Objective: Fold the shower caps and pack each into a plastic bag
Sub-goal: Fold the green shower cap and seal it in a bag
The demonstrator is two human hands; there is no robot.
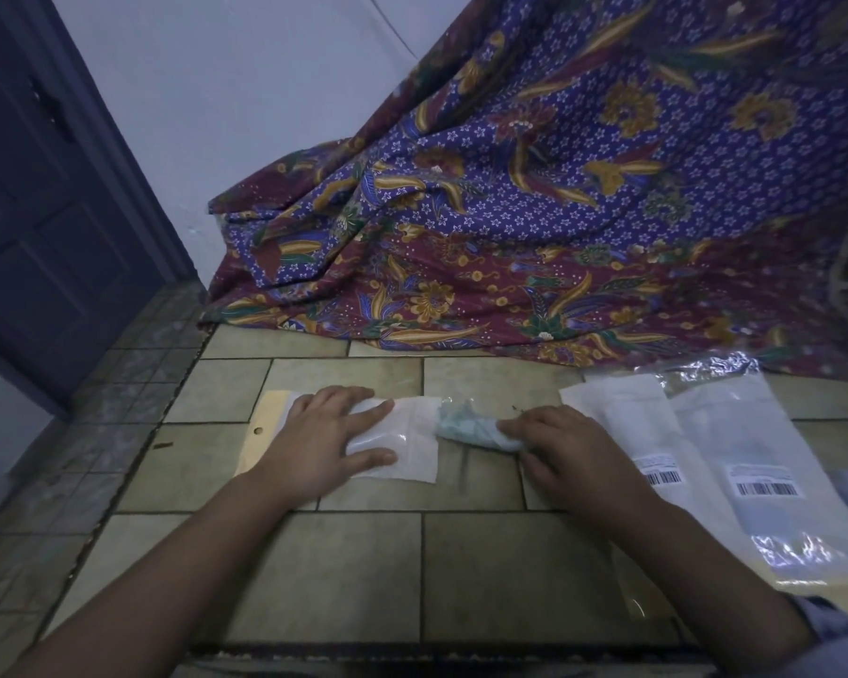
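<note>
A small clear plastic bag [414,440] with a tan header strip lies flat on the tiled floor in front of me. My left hand [329,435] presses on it with straight fingers. My right hand [566,445] grips a folded, rolled pale green shower cap [466,425], whose free end touches the bag's right edge. Whether the cap's tip is inside the bag's mouth I cannot tell.
Several more plastic bags with barcode labels [735,462] lie to the right. A purple and maroon batik cloth [534,212] is draped over something behind the work spot. A dark door [45,212] stands at the left. Bare floor tiles [363,570] lie near me.
</note>
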